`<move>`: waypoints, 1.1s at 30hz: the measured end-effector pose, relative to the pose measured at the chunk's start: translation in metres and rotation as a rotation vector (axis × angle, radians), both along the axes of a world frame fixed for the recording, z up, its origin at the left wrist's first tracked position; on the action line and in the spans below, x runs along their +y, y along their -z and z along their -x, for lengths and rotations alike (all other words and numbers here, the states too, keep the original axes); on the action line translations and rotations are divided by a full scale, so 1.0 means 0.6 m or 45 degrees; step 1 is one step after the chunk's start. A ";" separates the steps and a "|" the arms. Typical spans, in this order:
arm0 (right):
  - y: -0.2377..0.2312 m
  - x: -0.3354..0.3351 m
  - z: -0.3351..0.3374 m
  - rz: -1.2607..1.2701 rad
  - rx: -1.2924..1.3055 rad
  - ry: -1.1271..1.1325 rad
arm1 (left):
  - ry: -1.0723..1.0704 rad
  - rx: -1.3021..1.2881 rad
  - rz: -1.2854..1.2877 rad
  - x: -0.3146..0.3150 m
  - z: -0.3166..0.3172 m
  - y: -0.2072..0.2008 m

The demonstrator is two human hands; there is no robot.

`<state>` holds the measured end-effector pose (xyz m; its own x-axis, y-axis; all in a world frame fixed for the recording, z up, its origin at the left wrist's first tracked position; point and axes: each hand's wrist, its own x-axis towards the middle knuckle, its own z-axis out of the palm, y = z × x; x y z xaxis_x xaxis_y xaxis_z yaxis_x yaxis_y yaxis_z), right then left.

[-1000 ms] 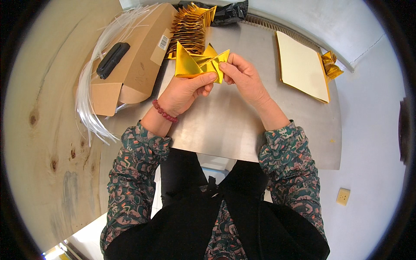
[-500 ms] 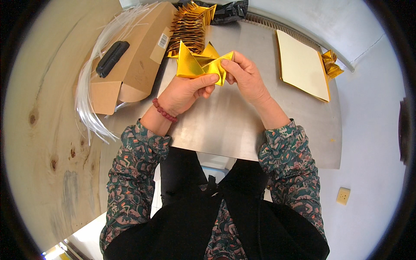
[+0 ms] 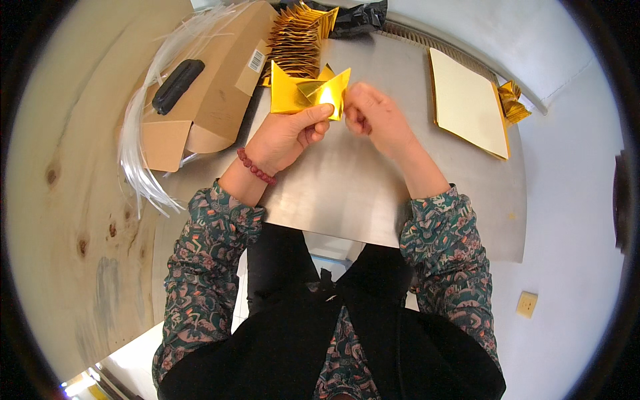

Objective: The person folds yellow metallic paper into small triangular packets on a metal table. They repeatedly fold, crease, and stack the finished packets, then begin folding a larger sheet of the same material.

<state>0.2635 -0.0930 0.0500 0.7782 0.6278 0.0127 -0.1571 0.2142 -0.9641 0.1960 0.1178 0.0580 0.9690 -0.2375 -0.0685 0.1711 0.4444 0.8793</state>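
Observation:
My left hand (image 3: 293,130), with a dark red bead bracelet at the wrist, pinches a folded gold foil paper (image 3: 293,93) between thumb and fingers. Two pointed corners of the paper stand up, with folded flaps between them. Close by the paper's right edge is my right hand (image 3: 379,119), its fingers curled into a loose fist and slightly blurred. Nothing shows between those fingers. Behind the held paper lies a long row of folded gold papers (image 3: 300,43), packed closely together.
On the left, a cardboard box (image 3: 220,87) carries white plastic strands (image 3: 133,157) and a black oblong object (image 3: 178,87). A cream paper stack (image 3: 470,100) lies at right on the metal table (image 3: 333,193), beside crumpled gold foil (image 3: 512,103). Black plastic (image 3: 360,19) sits behind.
My right hand has let go of the gold paper's right corner and its fingers have curled in. The left hand keeps its pinch, and the paper's right side now stands flatter.

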 end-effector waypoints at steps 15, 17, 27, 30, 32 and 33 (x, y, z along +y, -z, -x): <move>0.021 0.001 -0.007 0.015 -0.249 -0.050 | -0.070 0.125 -0.065 0.014 -0.001 -0.018; 0.017 -0.002 -0.009 0.005 -0.261 -0.038 | -0.229 0.120 -0.040 0.015 0.000 -0.019; 0.014 -0.005 -0.010 0.005 -0.257 -0.064 | -0.389 -0.037 -0.207 0.031 -0.014 -0.012; 0.015 -0.005 -0.012 0.009 -0.199 -0.053 | -0.452 0.041 -0.398 0.034 -0.013 -0.013; 0.015 -0.003 -0.016 0.051 -0.191 -0.021 | -0.436 -0.003 -0.463 0.041 -0.015 -0.012; 0.016 -0.003 -0.015 0.100 -0.173 0.024 | -0.398 -0.076 -0.458 0.046 -0.018 -0.012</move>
